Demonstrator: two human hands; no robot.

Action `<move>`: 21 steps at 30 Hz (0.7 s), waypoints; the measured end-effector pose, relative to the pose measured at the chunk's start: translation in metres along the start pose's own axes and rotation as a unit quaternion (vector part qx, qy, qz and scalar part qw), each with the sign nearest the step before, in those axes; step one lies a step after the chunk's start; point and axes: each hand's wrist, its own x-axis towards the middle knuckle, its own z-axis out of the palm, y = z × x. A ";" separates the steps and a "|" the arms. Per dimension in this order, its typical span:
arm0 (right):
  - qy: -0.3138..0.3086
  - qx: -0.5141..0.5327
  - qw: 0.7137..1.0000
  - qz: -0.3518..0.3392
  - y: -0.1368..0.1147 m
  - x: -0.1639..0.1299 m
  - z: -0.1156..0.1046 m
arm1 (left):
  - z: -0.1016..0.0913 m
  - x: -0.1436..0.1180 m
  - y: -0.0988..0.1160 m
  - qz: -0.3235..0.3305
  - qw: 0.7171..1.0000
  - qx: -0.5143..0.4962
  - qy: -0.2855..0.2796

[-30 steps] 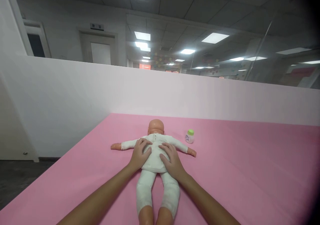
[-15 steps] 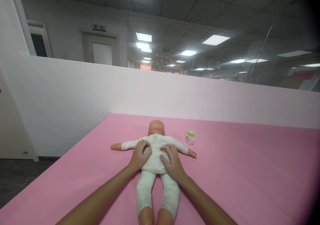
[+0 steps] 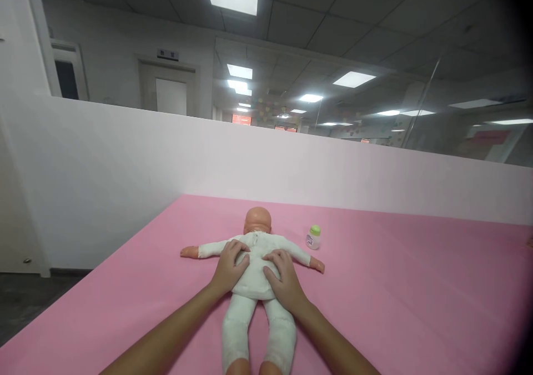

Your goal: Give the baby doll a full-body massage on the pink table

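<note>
A baby doll (image 3: 255, 272) in a white suit lies stretched out on the pink surface (image 3: 395, 297), head away from me and arms spread. My left hand (image 3: 228, 266) rests flat on the left side of its torso. My right hand (image 3: 282, 280) lies flat on the right side of the torso, fingers apart. Neither hand grips the doll; both press on it from above. A small white bottle with a green cap (image 3: 313, 237) stands upright to the right of the doll's head, apart from both hands.
A white partition wall (image 3: 125, 158) runs along the far edge of the pink surface. The surface's left edge drops to a dark floor (image 3: 25, 303). Beyond the partition are a door (image 3: 170, 94) and glass office walls.
Both hands have slid slightly down the doll's torso toward its waist. The view has tilted up a little, so everything sits lower in the frame.
</note>
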 end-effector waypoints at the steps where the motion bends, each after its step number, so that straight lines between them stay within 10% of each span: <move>1: 0.002 0.001 1.000 0.000 0.000 0.000 0.000 | 0.000 0.000 0.000 -0.001 1.000 -0.002 -0.001; 21: -0.004 -0.002 1.000 -0.003 0.002 -0.001 0.001 | 0.002 0.001 -0.007 -0.004 1.000 -0.010 -0.007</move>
